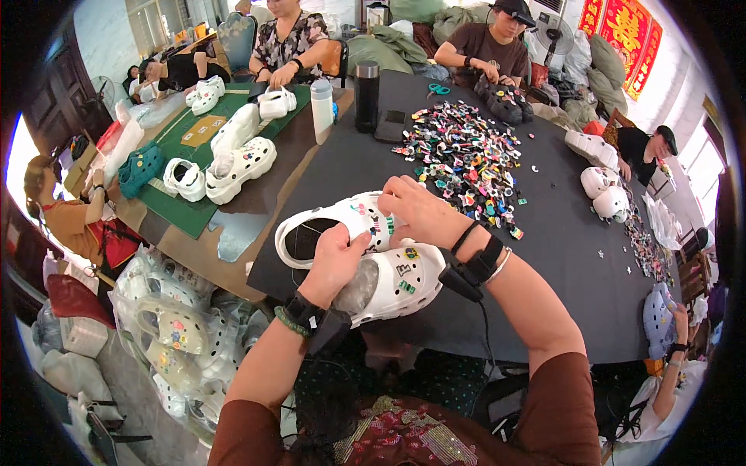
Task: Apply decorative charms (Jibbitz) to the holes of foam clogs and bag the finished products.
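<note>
Two white clogs lie side by side at the table's near edge. My left hand (336, 264) grips the farther white clog (356, 217), its thumb on the upper near the heel opening. On that clog's upper, by several coloured shoe charms (381, 225), my right hand (420, 213) has its fingers curled and pressed down; what they pinch, if anything, is hidden. The nearer white clog (423, 281) carries letter charms and a round charm, with clear plastic stuffing (356, 286) inside its opening, partly behind my left hand.
A large heap of colourful charms (466, 147) spreads beyond my right hand. A black bottle (367, 97) and white bottle (322, 111) stand far left of it. White clogs (241, 167) sit on a green mat (190, 221). Bagged clogs (175, 326) fill the lower left. Co-workers sit around.
</note>
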Motion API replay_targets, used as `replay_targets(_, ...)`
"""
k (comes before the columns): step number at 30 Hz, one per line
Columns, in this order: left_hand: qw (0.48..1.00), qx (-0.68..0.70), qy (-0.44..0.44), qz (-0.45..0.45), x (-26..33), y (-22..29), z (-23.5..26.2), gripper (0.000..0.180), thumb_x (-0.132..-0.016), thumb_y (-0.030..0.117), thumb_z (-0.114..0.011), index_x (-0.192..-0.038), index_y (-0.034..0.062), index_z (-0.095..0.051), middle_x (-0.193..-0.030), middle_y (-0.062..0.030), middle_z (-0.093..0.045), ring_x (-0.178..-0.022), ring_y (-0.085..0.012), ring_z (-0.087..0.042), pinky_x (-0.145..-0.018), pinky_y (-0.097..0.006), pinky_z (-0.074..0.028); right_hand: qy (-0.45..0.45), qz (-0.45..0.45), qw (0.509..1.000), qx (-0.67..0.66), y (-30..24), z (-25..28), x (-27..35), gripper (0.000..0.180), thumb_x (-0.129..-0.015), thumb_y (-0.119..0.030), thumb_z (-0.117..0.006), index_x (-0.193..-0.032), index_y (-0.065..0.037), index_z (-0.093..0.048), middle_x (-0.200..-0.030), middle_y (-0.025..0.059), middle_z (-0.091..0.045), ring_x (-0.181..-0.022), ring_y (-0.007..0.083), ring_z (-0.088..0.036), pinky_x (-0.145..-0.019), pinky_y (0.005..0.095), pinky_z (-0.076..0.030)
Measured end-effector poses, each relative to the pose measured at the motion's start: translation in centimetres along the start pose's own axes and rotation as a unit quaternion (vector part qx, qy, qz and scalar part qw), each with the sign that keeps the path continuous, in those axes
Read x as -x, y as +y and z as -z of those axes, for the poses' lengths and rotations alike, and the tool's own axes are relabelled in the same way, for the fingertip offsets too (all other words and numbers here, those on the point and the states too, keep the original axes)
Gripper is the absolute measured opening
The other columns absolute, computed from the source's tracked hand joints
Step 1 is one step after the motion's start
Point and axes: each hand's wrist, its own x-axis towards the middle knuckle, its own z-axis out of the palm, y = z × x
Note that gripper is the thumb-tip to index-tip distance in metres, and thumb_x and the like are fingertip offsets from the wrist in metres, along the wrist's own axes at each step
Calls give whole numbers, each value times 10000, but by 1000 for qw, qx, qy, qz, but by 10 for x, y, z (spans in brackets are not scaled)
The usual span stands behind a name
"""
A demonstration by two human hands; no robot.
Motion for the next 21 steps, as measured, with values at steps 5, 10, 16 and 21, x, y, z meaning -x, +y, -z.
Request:
replay_targets(5, 998, -54, 8, 23, 0, 3, 0, 237, -939, 86, -567, -1129, -50, -608, -1060, -55, -668, -937, -100, -595, -828, -271, -468, 13, 12, 1000, -22, 7, 1, 0, 439, -620, -137, -827, -924, -45, -524, -1014, 92, -498, -991, 315, -480, -862, 409, -441)
replay_targets(10, 994, -36, 76, -72, -2, -9, -6, 270, -861, 185, -669, -800, -67, -593, -691, -134, -605, -628, -183, -551, -586, -348, -440, -14, 65, 992, 108, 5, 2, -1, 321, -761, -254, -734, -887, -41, -530, -932, 75, -531, -926, 274, -490, -823, 377, -455)
replay_targets(16, 991, -77, 82, -68, -6, -19, -3, 307, -853, 200, -680, -754, -66, -562, -644, -143, -570, -583, -204, -524, -550, -367, -420, -54, 125, 978, 157, 3, 2, 2, 165, -810, -158, -650, -924, -70, -568, -911, 49, -547, -949, 238, -495, -815, 378, -470)
replay_targets(21, 993, -64, 75, -69, -6, -14, -6, 315, -852, 201, -683, -747, -68, -558, -643, -146, -572, -580, -205, -528, -552, -366, -423, -37, 98, 989, 102, 17, -5, 8, 151, -775, -83, -610, -922, -66, -586, -952, 67, -568, -977, 257, -497, -824, 368, -466)
